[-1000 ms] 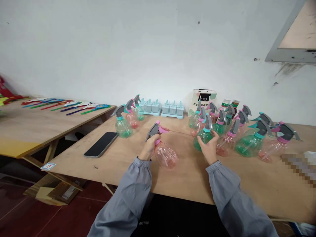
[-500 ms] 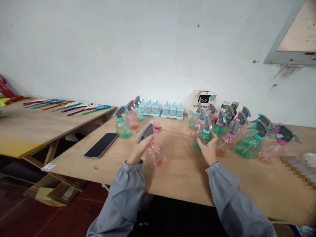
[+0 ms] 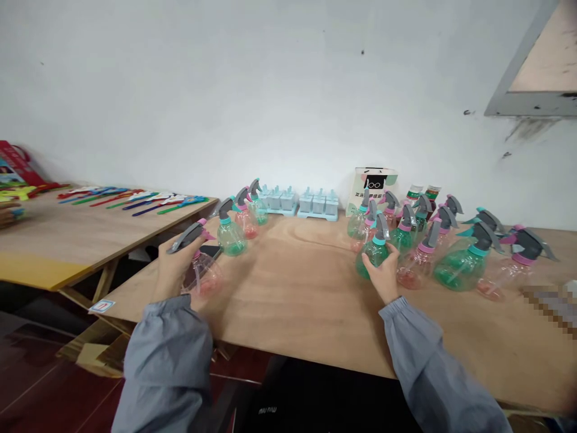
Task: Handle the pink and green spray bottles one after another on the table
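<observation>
My left hand (image 3: pixel 175 264) is closed around the neck of a clear pink spray bottle (image 3: pixel 205 275) with a grey and pink trigger head, held over the table's left part. Behind it stands a green spray bottle (image 3: pixel 232 237), with a pink spray bottle (image 3: pixel 246 222) and another green one further back. On the right, my right hand (image 3: pixel 384 270) grips the body of a green spray bottle (image 3: pixel 371 255) with a turquoise collar. Several more pink and green bottles crowd around that one, among them a pink spray bottle (image 3: pixel 415 267) just right of my hand.
Light-blue ice-pop moulds (image 3: pixel 318 205) and a printed card box (image 3: pixel 370 180) stand along the wall. A phone (image 3: pixel 211 251) lies partly hidden behind the left bottle. Coloured flat sticks (image 3: pixel 148 202) lie on the left table (image 3: pixel 54 240).
My left hand has carried the pink spray bottle leftward, in front of the phone. My right hand stays on the green spray bottle. The view has shifted slightly.
</observation>
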`<state>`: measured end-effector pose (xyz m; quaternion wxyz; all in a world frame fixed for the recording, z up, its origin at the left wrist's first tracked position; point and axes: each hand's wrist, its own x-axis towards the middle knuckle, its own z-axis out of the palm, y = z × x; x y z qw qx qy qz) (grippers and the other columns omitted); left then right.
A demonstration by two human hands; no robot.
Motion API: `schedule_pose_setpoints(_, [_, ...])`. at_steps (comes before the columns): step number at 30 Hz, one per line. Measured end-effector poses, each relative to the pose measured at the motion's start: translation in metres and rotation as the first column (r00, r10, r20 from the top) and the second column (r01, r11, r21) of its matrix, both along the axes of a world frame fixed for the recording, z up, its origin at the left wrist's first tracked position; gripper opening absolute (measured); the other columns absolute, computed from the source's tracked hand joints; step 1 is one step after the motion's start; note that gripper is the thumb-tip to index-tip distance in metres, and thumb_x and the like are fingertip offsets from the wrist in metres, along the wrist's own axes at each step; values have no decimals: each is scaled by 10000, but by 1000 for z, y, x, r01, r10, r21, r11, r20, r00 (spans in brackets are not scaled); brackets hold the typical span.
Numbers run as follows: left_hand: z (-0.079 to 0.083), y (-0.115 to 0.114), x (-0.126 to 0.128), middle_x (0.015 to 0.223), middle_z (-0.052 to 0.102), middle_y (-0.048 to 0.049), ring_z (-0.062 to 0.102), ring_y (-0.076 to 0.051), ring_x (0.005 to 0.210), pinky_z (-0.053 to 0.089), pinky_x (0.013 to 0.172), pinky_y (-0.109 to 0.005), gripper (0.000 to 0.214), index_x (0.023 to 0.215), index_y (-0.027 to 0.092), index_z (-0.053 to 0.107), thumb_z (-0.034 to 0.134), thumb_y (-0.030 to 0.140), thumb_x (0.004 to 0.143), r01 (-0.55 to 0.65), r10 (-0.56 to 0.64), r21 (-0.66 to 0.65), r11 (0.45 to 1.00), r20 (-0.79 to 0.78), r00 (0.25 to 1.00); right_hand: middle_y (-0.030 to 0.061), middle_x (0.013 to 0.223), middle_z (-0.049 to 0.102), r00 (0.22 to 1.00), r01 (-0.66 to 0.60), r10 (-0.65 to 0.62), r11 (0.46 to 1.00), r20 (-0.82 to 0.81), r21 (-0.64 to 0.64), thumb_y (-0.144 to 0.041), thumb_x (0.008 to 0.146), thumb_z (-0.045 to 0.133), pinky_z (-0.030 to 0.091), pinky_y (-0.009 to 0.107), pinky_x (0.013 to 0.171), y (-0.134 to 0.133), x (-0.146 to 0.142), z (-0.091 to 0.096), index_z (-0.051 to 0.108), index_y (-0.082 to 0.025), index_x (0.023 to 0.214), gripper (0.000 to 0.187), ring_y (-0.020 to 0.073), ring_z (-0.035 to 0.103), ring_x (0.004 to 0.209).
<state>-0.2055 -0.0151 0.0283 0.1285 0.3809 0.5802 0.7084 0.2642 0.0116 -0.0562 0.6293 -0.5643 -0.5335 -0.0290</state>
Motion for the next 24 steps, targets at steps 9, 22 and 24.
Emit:
schedule_pose_setpoints(9, [-4, 48, -14, 551, 403, 82, 366, -74, 589, 369, 585, -233, 237, 657, 111, 623, 775, 293, 666, -69, 64, -35, 997, -138, 988, 189, 1267, 509, 1000, -1, 1, 1000, -6, -4, -495, 716, 690, 388, 530, 1086, 1, 1, -1, 399, -144, 1272, 719, 333, 506, 1234])
schedule_pose_setpoints(22, [-18, 60, -14, 731, 624, 6, 579, -153, 721, 520, 753, -304, 373, 863, 113, 677, 761, 413, 659, -18, 31, 54, 998, -245, 969, 185, 1268, 515, 1000, -22, 22, 1000, 10, -6, -497, 724, 694, 398, 536, 1075, -1, -1, -1, 417, -139, 1282, 718, 333, 510, 1221])
schedule_pose_setpoints(24, [-18, 59, -14, 823, 671, -31, 625, -183, 791, 533, 808, -325, 466, 957, 118, 678, 753, 471, 662, 1, 12, 42, 999, -296, 955, 193, 1267, 516, 1000, -27, 27, 1000, 10, -13, -491, 721, 695, 398, 540, 1073, -1, -1, -1, 421, -128, 1285, 725, 339, 507, 1224])
